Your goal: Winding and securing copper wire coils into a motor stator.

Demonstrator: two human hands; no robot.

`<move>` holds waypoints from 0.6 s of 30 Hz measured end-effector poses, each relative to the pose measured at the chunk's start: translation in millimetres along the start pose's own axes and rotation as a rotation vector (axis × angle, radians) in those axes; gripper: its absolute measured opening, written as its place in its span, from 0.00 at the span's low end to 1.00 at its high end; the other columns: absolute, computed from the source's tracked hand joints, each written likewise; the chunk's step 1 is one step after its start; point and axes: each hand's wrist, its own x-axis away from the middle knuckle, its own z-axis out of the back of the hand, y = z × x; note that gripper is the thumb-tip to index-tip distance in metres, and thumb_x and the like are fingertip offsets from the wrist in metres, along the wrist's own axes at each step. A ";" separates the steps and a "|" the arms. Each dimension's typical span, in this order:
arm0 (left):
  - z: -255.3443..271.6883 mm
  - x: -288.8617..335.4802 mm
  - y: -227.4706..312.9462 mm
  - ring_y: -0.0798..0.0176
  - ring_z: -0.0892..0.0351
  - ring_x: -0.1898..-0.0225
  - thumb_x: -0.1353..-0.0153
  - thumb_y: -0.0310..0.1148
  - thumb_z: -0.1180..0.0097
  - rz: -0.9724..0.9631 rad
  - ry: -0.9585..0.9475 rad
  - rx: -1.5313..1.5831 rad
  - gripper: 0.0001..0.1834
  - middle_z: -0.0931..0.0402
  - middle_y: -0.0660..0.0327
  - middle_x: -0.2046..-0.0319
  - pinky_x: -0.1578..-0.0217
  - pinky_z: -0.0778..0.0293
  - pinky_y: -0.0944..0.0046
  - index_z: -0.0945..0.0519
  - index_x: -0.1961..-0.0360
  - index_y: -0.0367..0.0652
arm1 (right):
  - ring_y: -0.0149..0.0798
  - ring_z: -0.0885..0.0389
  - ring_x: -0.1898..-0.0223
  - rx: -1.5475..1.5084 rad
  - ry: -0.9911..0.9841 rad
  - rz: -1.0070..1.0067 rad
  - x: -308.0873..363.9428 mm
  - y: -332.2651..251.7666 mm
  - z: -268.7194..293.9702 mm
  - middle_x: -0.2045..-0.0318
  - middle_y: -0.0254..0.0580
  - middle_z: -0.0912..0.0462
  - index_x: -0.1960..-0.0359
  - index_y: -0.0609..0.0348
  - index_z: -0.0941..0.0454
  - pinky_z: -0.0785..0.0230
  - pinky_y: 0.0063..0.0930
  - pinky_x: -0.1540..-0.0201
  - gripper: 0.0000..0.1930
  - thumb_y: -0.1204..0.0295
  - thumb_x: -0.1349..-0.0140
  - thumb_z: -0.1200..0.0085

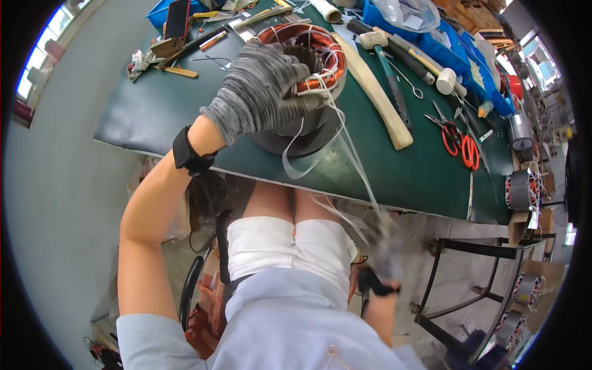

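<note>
My left hand (262, 89), in a grey knitted glove, grips the near left side of a motor stator (335, 58). Its orange copper windings are bound with white ties at the upper rim. The stator stands upright on a dark round base (305, 145) near the table's front edge. White lacing cord (353, 151) runs from the winding down to my right hand (387, 246), with one slack loop hanging beside it. Motion blurs the gloved right hand, low and right of my lap; the cord runs straight into it, so its fingers seem closed on it.
On the green table (185, 117) lie a wooden handle (376, 92), mallets (373, 42), red-handled scissors (450, 135) and a phone (177, 20). Blue bins (453, 52) line the back right. Another stator (523, 190) sits at the right edge, above a black metal frame (468, 246).
</note>
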 end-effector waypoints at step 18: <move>-13.2 -19.9 -4.8 0.52 0.28 0.63 0.53 0.51 0.42 -0.021 -0.121 0.101 0.23 0.26 0.58 0.68 0.58 0.34 0.54 0.21 0.64 0.43 | 0.49 0.22 0.64 0.909 -0.347 1.310 -143.2 -216.3 -148.7 0.65 0.46 0.21 0.59 0.54 0.22 0.30 0.33 0.58 0.13 0.66 0.47 0.44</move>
